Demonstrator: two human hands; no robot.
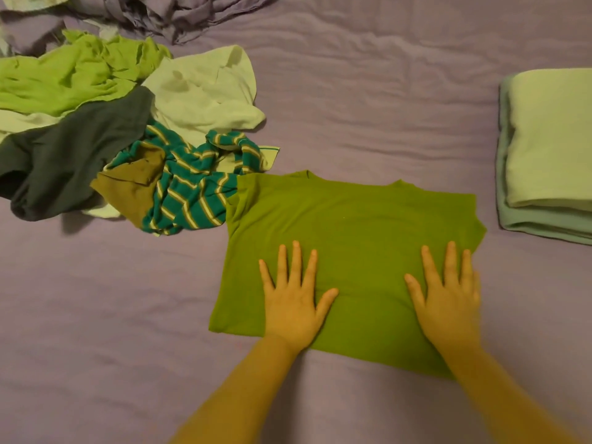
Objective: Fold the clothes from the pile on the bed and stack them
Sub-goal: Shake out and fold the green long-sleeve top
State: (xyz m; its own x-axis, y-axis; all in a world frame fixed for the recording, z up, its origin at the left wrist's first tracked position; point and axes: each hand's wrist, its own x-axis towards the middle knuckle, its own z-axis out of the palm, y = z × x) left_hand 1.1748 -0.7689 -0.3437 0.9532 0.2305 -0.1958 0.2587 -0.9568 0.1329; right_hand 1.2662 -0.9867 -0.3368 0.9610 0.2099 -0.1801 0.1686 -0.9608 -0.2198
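Two hands flat on one garment: my left hand (293, 299) and my right hand (448, 302) both press palm-down on the olive green T-shirt (352, 225), fingers straight and spread wide, holding nothing. The right hand is slightly blurred.

The T-shirt lies in the lower centre of the frame on the purple bed sheet (368, 91), neckline toward the top of the frame, sides already turned in so it forms a rough rectangle. My left hand rests on its lower left part, my right hand on its lower right part, close to the right edge.

The unfolded pile sits at the left and upper left of the frame. In it: a teal striped garment (192, 193) just beside the T-shirt's upper left corner, touching or nearly so; a brown piece (134, 184) tucked against the stripes; a dark grey garment (70, 155) further left; a white garment (205, 94) above the stripes; a lime green garment (73, 72) at the far left. Crumpled purple fabric (179, 14) lies along the top edge.

The folded stack is at the right edge of the frame, well apart from the T-shirt: a pale folded piece (554, 139) on top of a light teal folded piece (544, 225).
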